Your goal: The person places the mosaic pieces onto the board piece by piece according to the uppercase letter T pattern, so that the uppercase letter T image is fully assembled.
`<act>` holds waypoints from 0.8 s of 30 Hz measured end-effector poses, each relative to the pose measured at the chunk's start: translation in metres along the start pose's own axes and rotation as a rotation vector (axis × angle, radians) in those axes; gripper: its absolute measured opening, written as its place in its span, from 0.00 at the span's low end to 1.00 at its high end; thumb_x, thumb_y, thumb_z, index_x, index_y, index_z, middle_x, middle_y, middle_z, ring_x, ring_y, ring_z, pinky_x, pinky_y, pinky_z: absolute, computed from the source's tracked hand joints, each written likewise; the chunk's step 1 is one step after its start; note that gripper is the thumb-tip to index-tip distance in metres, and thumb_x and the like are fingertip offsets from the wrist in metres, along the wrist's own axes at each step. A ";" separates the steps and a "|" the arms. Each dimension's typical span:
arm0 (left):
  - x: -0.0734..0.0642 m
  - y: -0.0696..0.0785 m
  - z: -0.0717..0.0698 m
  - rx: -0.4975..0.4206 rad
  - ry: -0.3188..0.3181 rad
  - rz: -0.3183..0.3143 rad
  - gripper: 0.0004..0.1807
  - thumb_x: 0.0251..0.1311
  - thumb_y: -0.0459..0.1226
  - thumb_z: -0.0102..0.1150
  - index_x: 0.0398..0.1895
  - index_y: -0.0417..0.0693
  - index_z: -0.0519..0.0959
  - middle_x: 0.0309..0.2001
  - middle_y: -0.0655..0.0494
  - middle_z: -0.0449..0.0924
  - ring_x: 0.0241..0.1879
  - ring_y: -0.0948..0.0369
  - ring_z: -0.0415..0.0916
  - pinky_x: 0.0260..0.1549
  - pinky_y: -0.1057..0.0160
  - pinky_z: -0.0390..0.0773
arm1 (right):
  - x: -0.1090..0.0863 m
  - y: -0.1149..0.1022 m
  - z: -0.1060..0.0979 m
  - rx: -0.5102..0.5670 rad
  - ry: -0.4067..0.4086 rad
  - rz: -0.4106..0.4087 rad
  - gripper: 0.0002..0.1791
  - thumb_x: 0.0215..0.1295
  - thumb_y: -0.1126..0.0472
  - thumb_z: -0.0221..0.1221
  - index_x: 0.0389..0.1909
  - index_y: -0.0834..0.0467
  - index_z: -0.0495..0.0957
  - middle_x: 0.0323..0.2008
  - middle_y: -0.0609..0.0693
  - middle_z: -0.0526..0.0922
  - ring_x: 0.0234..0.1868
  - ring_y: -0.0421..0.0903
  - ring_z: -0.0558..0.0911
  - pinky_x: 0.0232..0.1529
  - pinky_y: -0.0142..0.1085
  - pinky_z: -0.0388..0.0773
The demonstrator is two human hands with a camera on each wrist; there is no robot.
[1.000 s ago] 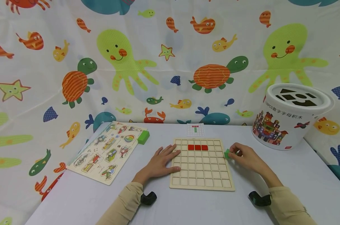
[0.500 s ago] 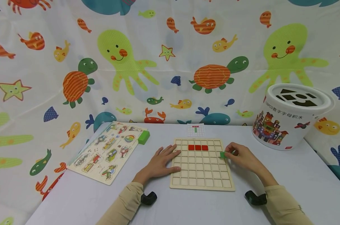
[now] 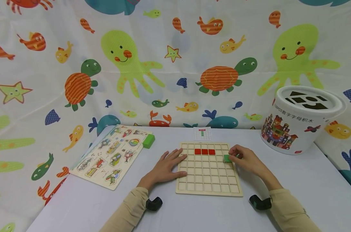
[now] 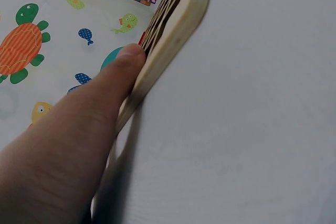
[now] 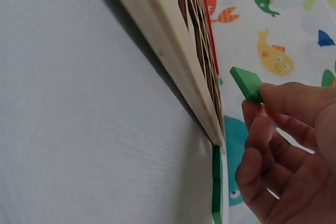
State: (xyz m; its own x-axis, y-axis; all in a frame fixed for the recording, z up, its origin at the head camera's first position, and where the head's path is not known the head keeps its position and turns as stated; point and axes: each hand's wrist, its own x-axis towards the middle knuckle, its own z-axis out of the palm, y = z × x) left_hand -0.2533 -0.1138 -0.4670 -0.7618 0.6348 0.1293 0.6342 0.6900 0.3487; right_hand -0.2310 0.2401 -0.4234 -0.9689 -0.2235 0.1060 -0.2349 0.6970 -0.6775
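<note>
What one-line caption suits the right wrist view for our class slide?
A right hand pinches a green tile above a wooden grid board on a white table.

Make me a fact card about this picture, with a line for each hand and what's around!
Left hand: touching left edge of flat, pale wooden grid board
Right hand: pinching small, square green tile over the board's right side
On the board: three square red tiles in a row
Behind the board: small white card, red-and-green T printed
Back right: large white cylindrical bucket
</note>
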 end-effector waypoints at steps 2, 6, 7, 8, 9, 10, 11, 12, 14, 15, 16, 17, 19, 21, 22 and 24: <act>0.000 0.000 0.000 -0.002 -0.001 0.000 0.40 0.58 0.65 0.49 0.72 0.63 0.57 0.76 0.57 0.47 0.75 0.56 0.43 0.71 0.44 0.42 | 0.001 0.000 0.001 0.007 -0.002 0.002 0.11 0.65 0.56 0.59 0.42 0.59 0.75 0.35 0.51 0.80 0.31 0.43 0.74 0.30 0.30 0.71; 0.000 0.000 0.000 0.000 -0.002 0.002 0.40 0.58 0.65 0.48 0.72 0.63 0.57 0.76 0.57 0.47 0.75 0.55 0.43 0.71 0.44 0.42 | 0.003 -0.002 0.003 0.008 0.000 0.009 0.10 0.65 0.56 0.59 0.41 0.58 0.75 0.35 0.51 0.80 0.31 0.43 0.74 0.30 0.30 0.71; 0.000 0.000 0.000 0.000 -0.001 0.003 0.40 0.58 0.65 0.48 0.72 0.63 0.57 0.76 0.57 0.47 0.75 0.55 0.43 0.71 0.44 0.42 | 0.004 -0.002 0.004 0.008 0.000 0.010 0.10 0.65 0.55 0.59 0.41 0.57 0.75 0.35 0.51 0.80 0.32 0.43 0.74 0.30 0.30 0.71; 0.000 0.000 0.000 0.000 -0.001 0.002 0.40 0.58 0.65 0.48 0.72 0.63 0.57 0.76 0.57 0.47 0.75 0.55 0.43 0.71 0.44 0.42 | 0.004 -0.003 0.005 0.006 0.000 0.009 0.10 0.65 0.56 0.59 0.41 0.58 0.75 0.35 0.51 0.80 0.32 0.43 0.74 0.31 0.30 0.71; -0.001 0.000 0.000 0.001 -0.001 0.002 0.40 0.58 0.65 0.48 0.72 0.63 0.57 0.76 0.57 0.47 0.75 0.55 0.43 0.71 0.44 0.42 | 0.005 -0.003 0.005 0.006 0.000 0.011 0.10 0.65 0.56 0.59 0.41 0.57 0.75 0.35 0.51 0.80 0.32 0.43 0.74 0.31 0.30 0.71; -0.001 0.000 -0.001 0.001 -0.002 0.002 0.40 0.58 0.65 0.48 0.72 0.63 0.57 0.76 0.57 0.47 0.75 0.55 0.43 0.71 0.44 0.42 | 0.005 -0.004 0.006 0.007 -0.001 0.014 0.10 0.65 0.56 0.59 0.41 0.58 0.75 0.35 0.51 0.80 0.32 0.43 0.75 0.30 0.30 0.71; 0.000 0.000 -0.001 0.000 -0.002 0.001 0.40 0.58 0.65 0.48 0.72 0.63 0.57 0.76 0.57 0.47 0.75 0.55 0.43 0.71 0.44 0.42 | 0.006 -0.004 0.006 0.007 -0.002 0.019 0.10 0.65 0.56 0.59 0.41 0.58 0.75 0.35 0.51 0.80 0.32 0.44 0.75 0.30 0.30 0.72; 0.000 0.000 -0.001 0.000 -0.002 0.001 0.40 0.58 0.65 0.48 0.72 0.63 0.57 0.76 0.57 0.47 0.75 0.55 0.43 0.71 0.44 0.42 | 0.006 -0.004 0.007 0.008 -0.004 0.021 0.10 0.65 0.56 0.59 0.41 0.58 0.75 0.36 0.51 0.80 0.32 0.44 0.75 0.30 0.30 0.72; 0.000 0.000 -0.001 0.000 -0.003 0.000 0.40 0.58 0.65 0.48 0.72 0.64 0.57 0.76 0.57 0.47 0.75 0.55 0.43 0.71 0.45 0.42 | 0.008 -0.005 0.008 0.008 -0.007 0.024 0.10 0.65 0.56 0.59 0.42 0.58 0.75 0.36 0.51 0.80 0.32 0.43 0.75 0.30 0.30 0.72; 0.000 0.000 -0.001 0.001 -0.002 -0.001 0.40 0.58 0.65 0.48 0.72 0.64 0.57 0.76 0.57 0.47 0.75 0.55 0.43 0.71 0.44 0.42 | 0.008 -0.005 0.009 0.009 -0.009 0.025 0.10 0.65 0.55 0.59 0.42 0.58 0.76 0.35 0.51 0.80 0.32 0.43 0.75 0.30 0.30 0.72; 0.000 0.000 -0.001 0.000 -0.002 0.000 0.40 0.58 0.65 0.48 0.72 0.63 0.57 0.76 0.57 0.47 0.75 0.55 0.43 0.71 0.44 0.42 | 0.009 -0.005 0.009 0.009 -0.010 0.024 0.10 0.65 0.56 0.59 0.42 0.58 0.76 0.35 0.51 0.80 0.32 0.43 0.75 0.30 0.30 0.72; 0.000 0.000 -0.001 0.001 -0.002 0.000 0.40 0.58 0.65 0.48 0.72 0.63 0.57 0.76 0.57 0.47 0.75 0.55 0.43 0.71 0.44 0.42 | 0.009 -0.006 0.010 0.009 -0.010 0.023 0.10 0.65 0.56 0.59 0.41 0.58 0.76 0.35 0.51 0.80 0.31 0.43 0.75 0.30 0.30 0.72; 0.000 0.000 -0.001 0.000 -0.004 -0.001 0.40 0.58 0.65 0.48 0.72 0.63 0.57 0.76 0.57 0.47 0.75 0.55 0.43 0.71 0.44 0.42 | 0.010 -0.007 0.011 0.011 -0.012 0.022 0.10 0.65 0.56 0.59 0.41 0.58 0.76 0.35 0.51 0.80 0.31 0.43 0.75 0.29 0.30 0.72; 0.000 0.000 -0.001 -0.003 -0.008 -0.001 0.40 0.58 0.65 0.47 0.72 0.63 0.57 0.76 0.57 0.47 0.75 0.55 0.43 0.71 0.44 0.41 | 0.011 -0.008 0.013 0.015 -0.016 0.021 0.09 0.65 0.57 0.58 0.41 0.58 0.76 0.34 0.51 0.80 0.31 0.44 0.75 0.29 0.30 0.73; 0.000 0.000 -0.001 -0.001 -0.011 -0.001 0.40 0.59 0.65 0.47 0.72 0.63 0.57 0.76 0.57 0.47 0.75 0.55 0.43 0.71 0.44 0.41 | 0.012 -0.008 0.013 0.017 -0.018 0.021 0.09 0.65 0.58 0.58 0.41 0.58 0.76 0.34 0.51 0.80 0.30 0.44 0.75 0.30 0.30 0.73; 0.000 -0.001 -0.001 0.000 -0.012 -0.002 0.40 0.59 0.65 0.47 0.72 0.63 0.56 0.76 0.57 0.47 0.75 0.55 0.43 0.71 0.44 0.41 | 0.014 -0.010 0.015 0.023 -0.021 0.023 0.09 0.65 0.58 0.59 0.41 0.58 0.76 0.34 0.51 0.80 0.31 0.43 0.75 0.30 0.29 0.73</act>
State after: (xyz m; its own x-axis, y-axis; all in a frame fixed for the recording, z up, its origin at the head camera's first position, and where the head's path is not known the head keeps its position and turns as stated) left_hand -0.2535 -0.1148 -0.4659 -0.7617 0.6372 0.1174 0.6323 0.6915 0.3493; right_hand -0.2407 0.2198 -0.4264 -0.9721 -0.2223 0.0754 -0.2110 0.6863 -0.6960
